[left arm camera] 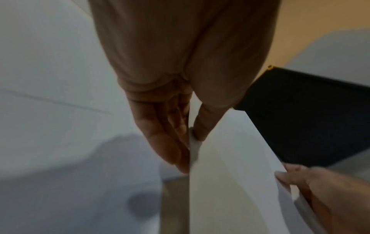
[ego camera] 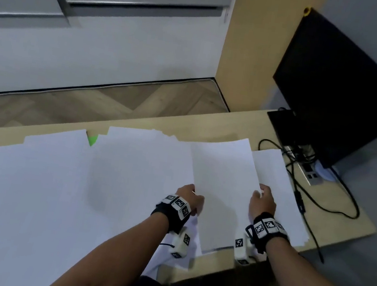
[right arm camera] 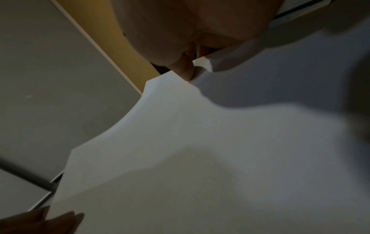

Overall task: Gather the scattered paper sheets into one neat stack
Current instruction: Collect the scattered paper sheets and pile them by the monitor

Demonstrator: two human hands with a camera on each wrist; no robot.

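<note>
A bundle of white sheets (ego camera: 223, 179) is held between both hands above the desk, bowed slightly. My left hand (ego camera: 190, 197) pinches its left edge, thumb on top and fingers underneath (left arm camera: 176, 142). My right hand (ego camera: 262, 203) pinches the right edge (right arm camera: 188, 71). Many more white sheets (ego camera: 55, 184) lie spread and overlapping over most of the desk, and a small pile (ego camera: 274, 179) lies to the right under the held bundle. The left wrist view also shows my right hand (left arm camera: 312, 190) on the bundle's far edge.
A black monitor (ego camera: 342, 91) stands at the desk's back right, with cables (ego camera: 305, 198) and a power strip (ego camera: 309, 170) beside it. A green object (ego camera: 92, 139) peeks out between sheets at the back. The wooden desk's (ego camera: 340, 227) right edge is close.
</note>
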